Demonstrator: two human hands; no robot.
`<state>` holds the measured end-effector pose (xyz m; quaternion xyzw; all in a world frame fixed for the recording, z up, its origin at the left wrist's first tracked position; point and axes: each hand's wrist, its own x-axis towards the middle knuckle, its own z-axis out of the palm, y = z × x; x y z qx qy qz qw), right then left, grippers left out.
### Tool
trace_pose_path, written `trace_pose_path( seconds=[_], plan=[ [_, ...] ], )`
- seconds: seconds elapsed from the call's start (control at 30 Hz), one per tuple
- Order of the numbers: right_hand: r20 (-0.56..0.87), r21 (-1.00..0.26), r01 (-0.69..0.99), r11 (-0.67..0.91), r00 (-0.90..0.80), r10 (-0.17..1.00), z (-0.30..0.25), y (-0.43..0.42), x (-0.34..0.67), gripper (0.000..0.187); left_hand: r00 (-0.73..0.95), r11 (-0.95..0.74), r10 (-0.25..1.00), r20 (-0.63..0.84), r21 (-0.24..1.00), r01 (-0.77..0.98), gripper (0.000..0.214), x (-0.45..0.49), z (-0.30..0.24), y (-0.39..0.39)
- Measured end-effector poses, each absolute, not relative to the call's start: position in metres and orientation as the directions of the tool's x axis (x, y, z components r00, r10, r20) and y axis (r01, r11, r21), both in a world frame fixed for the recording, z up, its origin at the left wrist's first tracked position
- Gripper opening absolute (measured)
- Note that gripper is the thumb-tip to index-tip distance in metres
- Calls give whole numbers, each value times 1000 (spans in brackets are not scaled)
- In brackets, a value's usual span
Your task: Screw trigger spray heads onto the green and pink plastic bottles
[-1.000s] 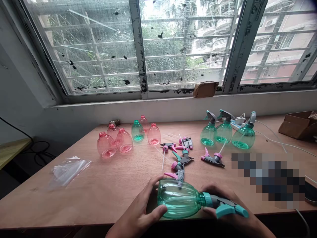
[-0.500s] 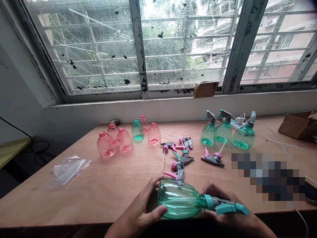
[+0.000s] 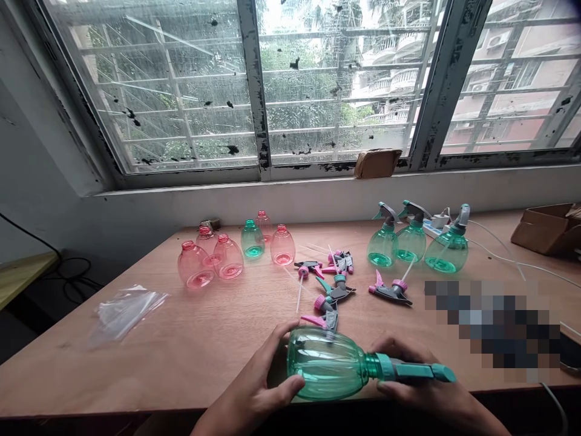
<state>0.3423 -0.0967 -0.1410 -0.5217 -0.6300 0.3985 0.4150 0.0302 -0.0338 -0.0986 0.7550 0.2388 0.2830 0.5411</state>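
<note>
A clear green spray bottle (image 3: 324, 366) lies sideways above the table's front edge, its grey and teal spray head (image 3: 415, 370) pointing right. My left hand (image 3: 272, 369) is closed around the bottle's base, thumb in front and fingers behind. My right hand (image 3: 417, 375) grips the spray head at the collar, with part of its fingers hidden behind it. Just beyond the bottle lie several loose spray heads, among them a pink and grey one (image 3: 324, 312) and a teal and grey one (image 3: 338, 290). Another pink and grey spray head (image 3: 393, 290) lies apart, to their right.
Several pink bottles without heads (image 3: 195, 266) and a green one (image 3: 252, 241) stand at the back left. Green bottles with spray heads (image 3: 447, 249) stand at the back right, near a power strip and a cardboard box (image 3: 547, 230). Plastic bags (image 3: 127, 312) lie on the left.
The spray head has turned about the bottle's long axis, so its trigger now faces me in line with the bottle. The bottle has shifted very slightly left.
</note>
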Motion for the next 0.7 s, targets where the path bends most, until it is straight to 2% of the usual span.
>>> trace_pose_path(
  seconds=[0.2, 0.37, 0.53, 0.7],
  plan=[
    [147, -928, 323, 183, -134, 980, -141, -97, 344, 12, 722, -300, 675, 152, 951, 81, 63, 30, -97, -34],
    [172, -896, 397, 201, -107, 979, -142, -96, 351, 23, 702, -311, 694, 160, 946, 93, 61, 28, -101, -32],
    [133, -924, 350, 152, -76, 988, -142, -96, 351, 31, 679, -292, 721, 135, 949, 121, 61, 26, -106, -32],
    [137, -942, 293, 165, -115, 984, -136, -95, 346, 25, 675, -288, 724, 140, 951, 111, 61, 27, -105, -32]
  ],
)
